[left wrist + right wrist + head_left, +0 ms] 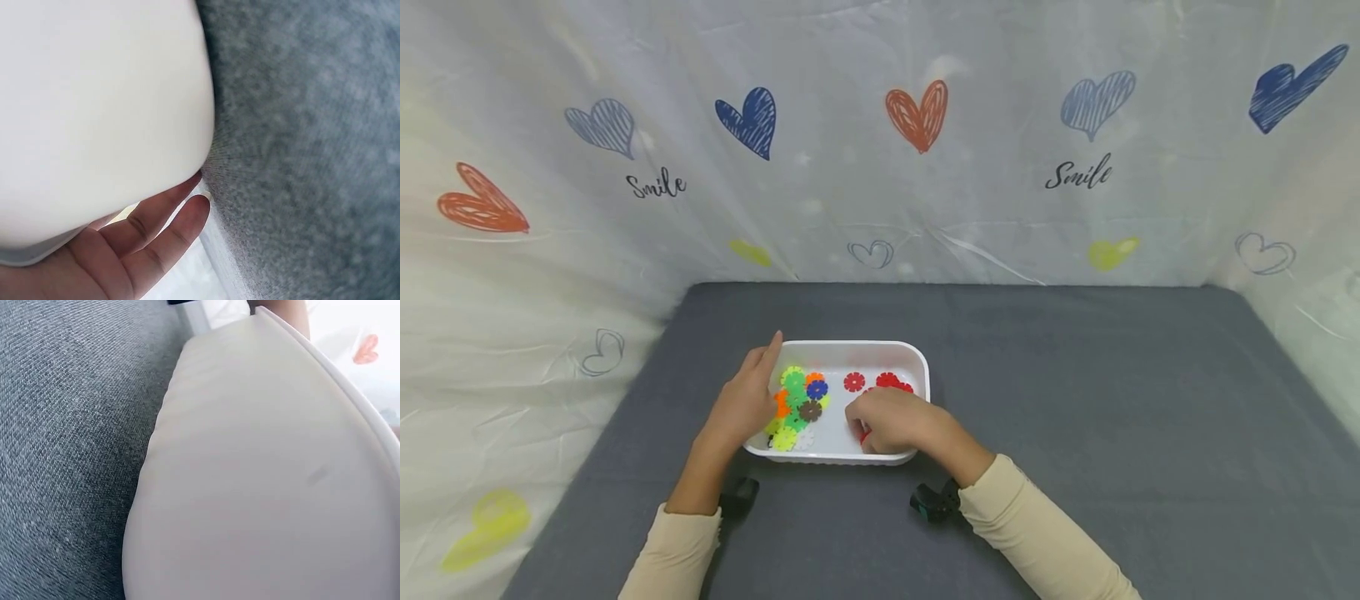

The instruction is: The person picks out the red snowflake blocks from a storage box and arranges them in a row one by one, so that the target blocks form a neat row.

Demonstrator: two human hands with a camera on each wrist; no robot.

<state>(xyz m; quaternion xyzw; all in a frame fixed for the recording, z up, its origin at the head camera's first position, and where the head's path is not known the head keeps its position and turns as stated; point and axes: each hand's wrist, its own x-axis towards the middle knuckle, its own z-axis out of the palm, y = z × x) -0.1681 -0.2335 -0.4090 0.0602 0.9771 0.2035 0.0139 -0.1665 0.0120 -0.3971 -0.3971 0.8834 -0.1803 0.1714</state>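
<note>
Tray (842,357), white and shallow, sits on a grey cloth (1112,417), and both our hands are at it. Our right hand (895,419) is down inside the right half, fingers curled, with what looks like a red disc (866,437) pinched between them. Our left hand (743,406) is at the left end; in the left wrist view its fingers lie nearly straight along the outer wall.

We judge the step in hand to be grouping by colour: other red discs (853,382) lie toward the far right, while mixed discs (795,402), among them green, yellow, orange, blue and brown, crowd the left. Next, we think, calls for freeing the pinched piece beside its matches without scattering them.

The mixed discs overlap, so lifting one could drag a neighbour. Our right hand hides part of the tray floor, and its own wrist view shows mostly outer wall. A black device (934,502) sits at our right wrist. Behind hangs a pale curtain (820,208) with hearts
</note>
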